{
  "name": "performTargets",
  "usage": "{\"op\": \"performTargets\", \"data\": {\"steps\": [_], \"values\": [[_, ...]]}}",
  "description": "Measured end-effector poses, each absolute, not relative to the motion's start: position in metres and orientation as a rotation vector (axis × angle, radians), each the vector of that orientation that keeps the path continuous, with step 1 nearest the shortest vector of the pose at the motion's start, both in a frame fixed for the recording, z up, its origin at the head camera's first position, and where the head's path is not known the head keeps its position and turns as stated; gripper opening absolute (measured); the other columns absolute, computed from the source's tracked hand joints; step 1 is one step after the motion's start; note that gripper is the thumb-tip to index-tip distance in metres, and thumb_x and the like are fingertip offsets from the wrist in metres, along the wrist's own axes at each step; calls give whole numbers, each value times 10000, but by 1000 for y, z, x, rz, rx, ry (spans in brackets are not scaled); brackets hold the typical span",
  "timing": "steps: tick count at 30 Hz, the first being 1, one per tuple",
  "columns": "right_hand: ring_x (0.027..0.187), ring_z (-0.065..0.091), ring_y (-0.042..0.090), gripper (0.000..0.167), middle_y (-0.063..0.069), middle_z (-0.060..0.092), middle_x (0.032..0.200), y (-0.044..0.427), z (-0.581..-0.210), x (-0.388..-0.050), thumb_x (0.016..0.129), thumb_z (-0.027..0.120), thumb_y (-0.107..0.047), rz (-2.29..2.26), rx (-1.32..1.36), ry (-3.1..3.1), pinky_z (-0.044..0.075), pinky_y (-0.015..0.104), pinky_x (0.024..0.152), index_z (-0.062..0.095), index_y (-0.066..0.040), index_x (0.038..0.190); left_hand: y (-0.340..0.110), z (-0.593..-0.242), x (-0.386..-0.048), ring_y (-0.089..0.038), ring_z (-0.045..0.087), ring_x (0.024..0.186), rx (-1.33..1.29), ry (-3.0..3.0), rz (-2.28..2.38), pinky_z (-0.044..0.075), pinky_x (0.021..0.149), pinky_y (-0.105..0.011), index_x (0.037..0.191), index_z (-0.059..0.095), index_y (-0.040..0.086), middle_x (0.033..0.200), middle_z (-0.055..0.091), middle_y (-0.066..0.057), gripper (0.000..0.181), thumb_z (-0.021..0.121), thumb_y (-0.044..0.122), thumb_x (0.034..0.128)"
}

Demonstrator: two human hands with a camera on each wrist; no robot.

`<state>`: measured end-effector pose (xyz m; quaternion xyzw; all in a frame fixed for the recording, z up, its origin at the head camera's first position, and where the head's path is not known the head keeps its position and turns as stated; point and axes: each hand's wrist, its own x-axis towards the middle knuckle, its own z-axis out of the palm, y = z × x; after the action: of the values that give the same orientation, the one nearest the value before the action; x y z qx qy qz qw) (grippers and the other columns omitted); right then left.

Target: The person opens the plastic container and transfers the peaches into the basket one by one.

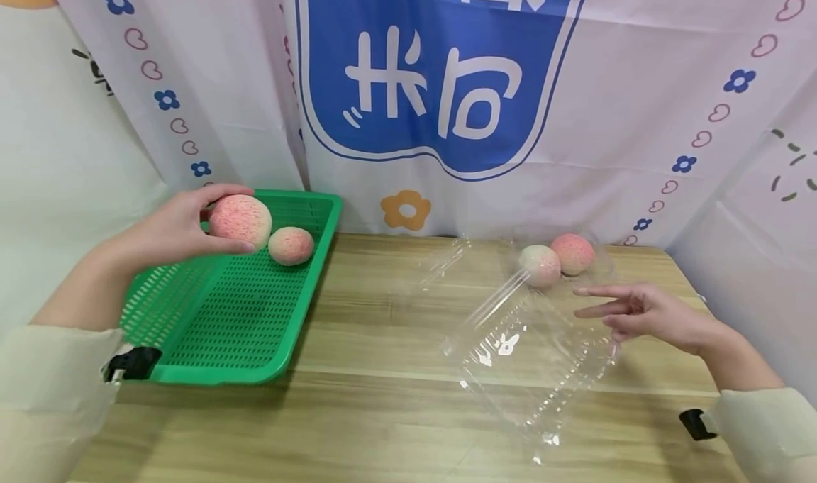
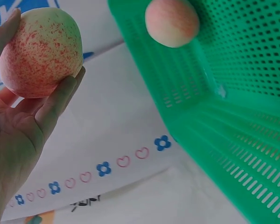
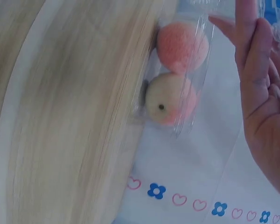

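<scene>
My left hand (image 1: 181,231) grips a pink and cream peach (image 1: 240,222) over the back of a green plastic basket (image 1: 281,362), with fingers and thumb around its sides. A second peach (image 1: 291,246) sits inside the basket at its back right corner; the left wrist view shows that peach (image 2: 172,22) too. On the right, two more peaches (image 1: 574,254) lie side by side in the far part of a clear plastic clamshell box (image 1: 517,369). My right hand (image 1: 657,316) is over the box's right side, fingers extended and holding nothing. Whether it touches the plastic I cannot tell.
The wood-grain table (image 1: 383,426) carries the basket at left and the box at right. A printed white cloth (image 1: 255,114) with a blue emblem hangs directly behind the table. A pale wall (image 1: 740,256) stands close on the right side.
</scene>
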<state>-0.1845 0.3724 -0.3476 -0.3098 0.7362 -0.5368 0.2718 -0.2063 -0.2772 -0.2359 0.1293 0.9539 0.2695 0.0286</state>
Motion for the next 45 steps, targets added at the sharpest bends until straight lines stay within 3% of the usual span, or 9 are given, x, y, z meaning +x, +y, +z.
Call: {"op": "performTargets", "data": {"steps": [8,13,18,25,31,35,45], "values": [[640,699,309,478,61,638,1360,397,-349,-189,1002,383,120,-1391,-890,1881,599,398,793,323,114,1476,-290,-245,-221,-346,506,1123,350,2910,796,508,746,-317,1495,366,86,1369,483,-209,829,811,317,834],[627,693,232,439,67,668,1318,412,-350,-192,996,390,128,-1384,-867,1897,601,399,725,401,118,1435,-300,-254,-230,-356,536,1130,304,2898,776,501,795,-369,1486,374,91,1337,520,-228,832,808,363,831],[620,671,121,409,36,704,1256,427,-351,-194,999,408,110,-1358,-817,1990,594,308,767,527,45,1384,-310,-264,-246,-384,559,1124,303,2906,735,508,799,-399,1470,395,55,1328,530,-276,815,808,348,832],[718,657,94,345,-18,734,1190,441,-353,-195,994,466,70,-1265,-760,2167,578,307,658,628,-2,1290,-317,-277,-260,-394,566,1085,318,2858,678,538,789,-475,1465,385,25,1316,527,-310,811,796,345,844],[929,701,45,293,-93,738,1161,450,-352,-194,995,496,36,-1185,-693,2302,576,237,765,643,33,1248,-323,-289,-264,-378,558,1103,355,2801,694,523,804,-433,1476,362,-14,1350,504,-306,788,763,304,876],[1024,682,7,301,-112,736,1154,457,-352,-194,993,495,41,-1180,-645,2310,551,178,815,665,-11,1236,-325,-297,-266,-380,559,1098,371,2782,725,519,781,-392,1470,358,-43,1343,493,-324,773,760,252,879],[927,693,22,274,-178,737,1084,466,-350,-198,989,532,-4,-1049,-521,2389,520,161,744,700,-65,1197,-334,-310,-268,-389,578,1072,378,2761,623,530,775,-450,1433,397,-74,1308,516,-337,734,743,268,883]]}}
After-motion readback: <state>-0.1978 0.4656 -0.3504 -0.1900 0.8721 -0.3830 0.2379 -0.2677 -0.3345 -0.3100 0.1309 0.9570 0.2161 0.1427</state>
